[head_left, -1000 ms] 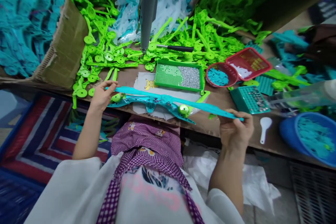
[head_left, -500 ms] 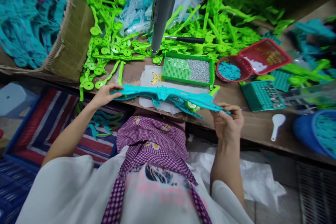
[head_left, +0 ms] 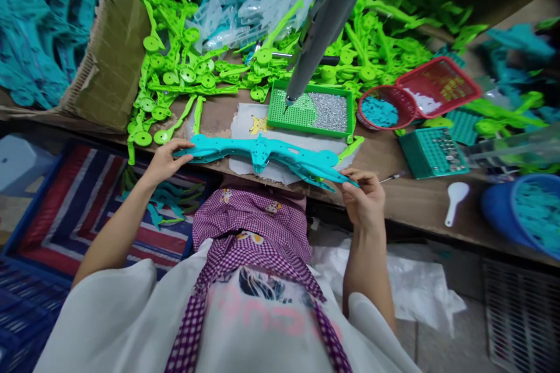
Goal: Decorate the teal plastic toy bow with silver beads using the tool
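A long turquoise plastic bow-shaped part (head_left: 260,148) spans the space between my hands, over the front edge of the workbench. My left hand (head_left: 168,160) pinches its left tip between thumb and fingers. At the other end, my right hand (head_left: 365,192) grips the right tip the same way. Behind the part lies a pale cloth (head_left: 242,122) with a yellow cartoon figure. On it sits a green tray (head_left: 280,119) of small silver screws. A grey power screwdriver (head_left: 317,35) hangs from above, its bit over that tray.
Lime-green plastic arms (head_left: 188,73) are heaped along the back. A cardboard box (head_left: 116,58) of turquoise parts stands left. To the right are a red basket (head_left: 472,93), a teal box (head_left: 411,154) of metal pieces, a white spoon (head_left: 457,198) and a blue bucket (head_left: 499,210).
The hanging screwdriver has swung to the right, over the green tray. Both hands and the turquoise part have shifted slightly left, and the lime-green disc under the part's right side no longer shows.
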A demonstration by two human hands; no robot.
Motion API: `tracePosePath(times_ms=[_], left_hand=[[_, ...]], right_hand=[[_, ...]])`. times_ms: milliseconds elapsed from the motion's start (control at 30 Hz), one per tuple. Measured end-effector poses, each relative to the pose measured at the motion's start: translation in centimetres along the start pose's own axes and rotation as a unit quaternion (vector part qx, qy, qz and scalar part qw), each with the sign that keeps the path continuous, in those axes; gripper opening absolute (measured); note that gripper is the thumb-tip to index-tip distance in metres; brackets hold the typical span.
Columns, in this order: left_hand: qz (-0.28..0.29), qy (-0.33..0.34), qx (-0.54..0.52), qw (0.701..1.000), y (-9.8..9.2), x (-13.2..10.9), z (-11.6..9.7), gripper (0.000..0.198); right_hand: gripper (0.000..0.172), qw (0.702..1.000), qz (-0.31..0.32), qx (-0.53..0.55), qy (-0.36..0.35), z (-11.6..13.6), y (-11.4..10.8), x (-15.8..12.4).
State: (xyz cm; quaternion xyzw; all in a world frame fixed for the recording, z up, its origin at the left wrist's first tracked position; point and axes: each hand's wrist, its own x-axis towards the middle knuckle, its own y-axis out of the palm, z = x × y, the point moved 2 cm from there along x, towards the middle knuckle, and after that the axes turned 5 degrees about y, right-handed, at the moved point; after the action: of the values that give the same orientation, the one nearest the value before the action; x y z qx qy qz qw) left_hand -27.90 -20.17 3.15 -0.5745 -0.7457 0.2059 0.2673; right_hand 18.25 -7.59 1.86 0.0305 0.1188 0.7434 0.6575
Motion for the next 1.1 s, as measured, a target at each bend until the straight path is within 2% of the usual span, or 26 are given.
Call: tracePosePath(times_ms=[133,300,433,567,833,1000,1100], left_hand=[[0.009,0.013,0.009,1.000,0.5,-0.1,-0.1,0.044],[0.009,-0.001,0.014,1.000,0.6,-0.5,0.4,0.045],[0.002,-0.011,0.065,0.998,0.7,-1.0,-0.1,0.049],[0.004,0.024,0.139,0.990,0.9,-1.3,-0.9,0.040],[0.023,0.055,0.158,0.986,0.7,-0.8,-0.7,0.034],[0.038,0.042,0.158,0.986,0.4,-0.5,-0.6,0.033],[0.040,0.034,0.149,0.987,0.4,-0.4,-0.6,0.031]], right_hand=[[0.029,1.000,-0.010,-0.007,-0.013,0.2,-0.5,-0.1],[0.030,1.000,0.017,-0.011,0.002,-0.1,-0.4,-0.1],[0.029,0.999,0.028,-0.030,0.003,-0.6,-0.6,0.0],[0.028,0.996,0.022,-0.086,-0.003,-1.2,-1.0,0.3],[0.034,0.982,0.011,-0.190,-0.006,-1.1,-1.1,0.4],[0.038,0.978,0.045,-0.203,0.013,-0.5,-1.0,0.1],[0.045,0.963,0.074,-0.257,0.042,-0.5,-1.0,0.3]])
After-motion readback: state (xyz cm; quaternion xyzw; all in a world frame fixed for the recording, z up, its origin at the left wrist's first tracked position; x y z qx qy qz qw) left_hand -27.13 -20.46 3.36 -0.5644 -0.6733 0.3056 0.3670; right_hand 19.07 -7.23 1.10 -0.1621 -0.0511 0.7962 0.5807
